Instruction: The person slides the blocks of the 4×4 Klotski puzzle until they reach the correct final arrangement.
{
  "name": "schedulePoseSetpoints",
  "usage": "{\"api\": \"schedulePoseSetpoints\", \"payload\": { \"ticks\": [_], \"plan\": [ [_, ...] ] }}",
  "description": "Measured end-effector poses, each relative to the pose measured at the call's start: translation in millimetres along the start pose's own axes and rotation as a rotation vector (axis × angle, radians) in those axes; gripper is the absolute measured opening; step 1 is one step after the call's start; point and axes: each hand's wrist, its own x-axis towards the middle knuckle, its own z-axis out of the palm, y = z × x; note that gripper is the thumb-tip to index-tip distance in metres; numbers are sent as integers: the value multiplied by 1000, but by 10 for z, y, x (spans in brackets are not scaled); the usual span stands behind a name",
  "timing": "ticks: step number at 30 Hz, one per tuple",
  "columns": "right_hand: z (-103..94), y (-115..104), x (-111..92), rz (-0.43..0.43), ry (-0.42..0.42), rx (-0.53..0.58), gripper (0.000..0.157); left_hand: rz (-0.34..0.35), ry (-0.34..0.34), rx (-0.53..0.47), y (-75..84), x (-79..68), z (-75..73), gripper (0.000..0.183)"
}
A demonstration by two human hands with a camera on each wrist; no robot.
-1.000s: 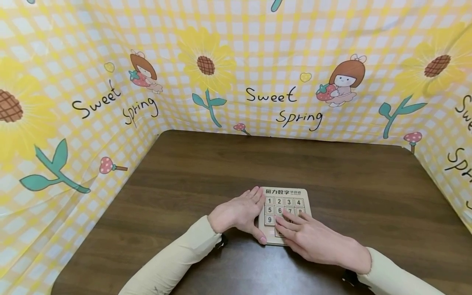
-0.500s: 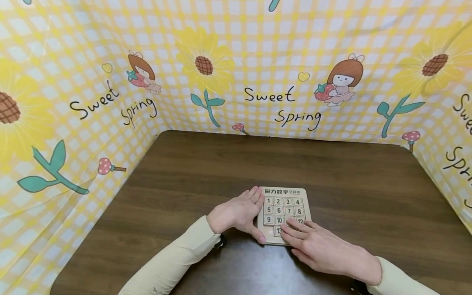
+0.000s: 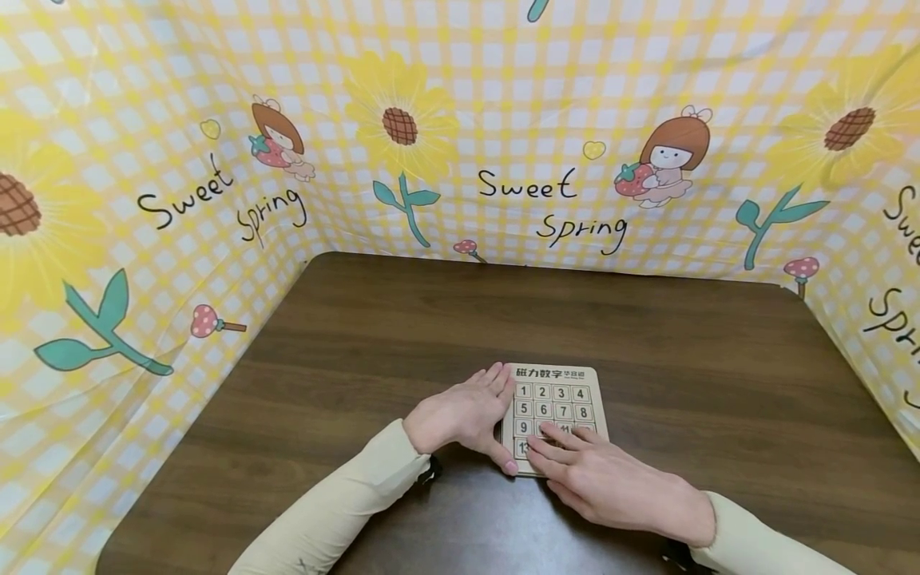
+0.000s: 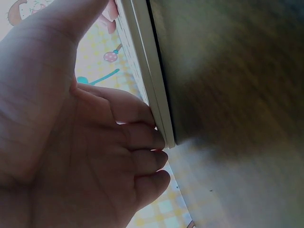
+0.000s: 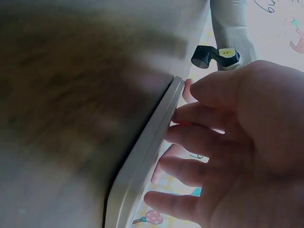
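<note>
A pale wooden number sliding puzzle (image 3: 596, 379) lies flat on the brown table, its printed title along the far side. My left hand (image 3: 463, 415) rests against the puzzle's left edge, thumb spread toward the near left corner. In the left wrist view its fingertips (image 4: 159, 180) lie along the board's side. With outstretched fingers, my right hand (image 3: 611, 483) touches the lower tiles. Its index fingertip is at the 13 tile (image 3: 522, 447), in the bottom row's left corner. Tiles 1 to 9 show plainly; the right fingers partly cover those below.
The dark wood table (image 3: 402, 335) spreads around the puzzle. A yellow checked cloth (image 3: 460, 96) with flowers and lettering hangs along its back and sides. A small black device (image 5: 213, 57) is strapped at the left sleeve.
The 13 tile has slid one place left, into the bottom left corner. My right hand drew back to the right, then moved left again with it. The left hand stays put.
</note>
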Motion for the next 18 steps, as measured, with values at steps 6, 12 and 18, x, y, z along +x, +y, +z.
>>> {"api": "schedulePoseSetpoints", "payload": {
  "ticks": [6, 12, 18],
  "plan": [
    [-20, -21, -3, 20, -29, 20, 47, -4, -1, 7, 2, -6, 14, 127],
    [-72, 23, -127, 49, 21, 13, 48, 6, 19, 31, 6, 3, 30, 128],
    [-124, 96, -310, 100, -9, 35, 48, 3, 18, 36, -7, 7, 21, 129]
  ]
}}
